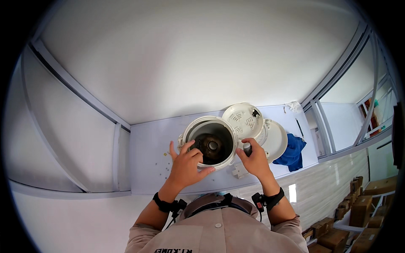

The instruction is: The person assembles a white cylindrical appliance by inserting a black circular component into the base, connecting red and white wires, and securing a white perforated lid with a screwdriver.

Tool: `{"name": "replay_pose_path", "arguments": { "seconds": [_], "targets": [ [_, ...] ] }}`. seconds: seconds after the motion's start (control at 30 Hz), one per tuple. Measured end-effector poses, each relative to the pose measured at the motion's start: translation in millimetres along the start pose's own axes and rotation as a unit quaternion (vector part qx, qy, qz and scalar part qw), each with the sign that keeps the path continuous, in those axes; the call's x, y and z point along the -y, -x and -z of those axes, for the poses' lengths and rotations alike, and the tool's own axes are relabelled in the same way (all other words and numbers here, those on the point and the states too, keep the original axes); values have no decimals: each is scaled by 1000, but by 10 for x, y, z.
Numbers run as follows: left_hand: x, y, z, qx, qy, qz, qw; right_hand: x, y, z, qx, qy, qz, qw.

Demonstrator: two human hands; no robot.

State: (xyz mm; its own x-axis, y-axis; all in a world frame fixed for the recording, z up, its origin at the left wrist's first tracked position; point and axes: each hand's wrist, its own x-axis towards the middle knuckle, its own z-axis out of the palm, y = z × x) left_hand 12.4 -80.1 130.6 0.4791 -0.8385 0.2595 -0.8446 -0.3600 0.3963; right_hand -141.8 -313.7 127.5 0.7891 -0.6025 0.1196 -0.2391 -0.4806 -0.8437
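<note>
A white, round appliance body that looks like a rice cooker (195,126) stands on the table in front of me. Inside it is a grey wall and a dark, stained bottom with a round metal knob (212,146) in the middle. My left hand (185,163) reaches over its near left rim, fingers spread, the tips over the opening. At the right rim my right hand (255,162) is closed around a short grey cylindrical handle (247,148). What the handle belongs to is hidden. Nothing shows in my left hand.
White round lids (236,113) (276,141) lie to the right, beside a blue cloth (291,152). A small white part (239,171) sits near the front edge. Tiny loose bits (162,168) are scattered at the left. Clear plastic (293,106) lies at the back right.
</note>
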Motion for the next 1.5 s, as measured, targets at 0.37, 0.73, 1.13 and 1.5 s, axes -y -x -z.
{"name": "replay_pose_path", "arguments": {
  "seconds": [0.37, 0.73, 1.13, 1.5],
  "targets": [
    [-133, -94, -158, 37, 23, -68, 997, -290, -144, -121, 59, -154, -119, 979],
    [-281, -217, 136, -27, 75, -112, 991, -139, -151, 52, 99, -275, -174, 940],
    [-85, 23, 198, -95, 214, -70, 970, 12, -132, 36, 142, -236, -80, 958],
    [27, 200, 172, -139, 359, 12, 923, 289, -341, -226, 92, -152, 39, 983]
  ]
}}
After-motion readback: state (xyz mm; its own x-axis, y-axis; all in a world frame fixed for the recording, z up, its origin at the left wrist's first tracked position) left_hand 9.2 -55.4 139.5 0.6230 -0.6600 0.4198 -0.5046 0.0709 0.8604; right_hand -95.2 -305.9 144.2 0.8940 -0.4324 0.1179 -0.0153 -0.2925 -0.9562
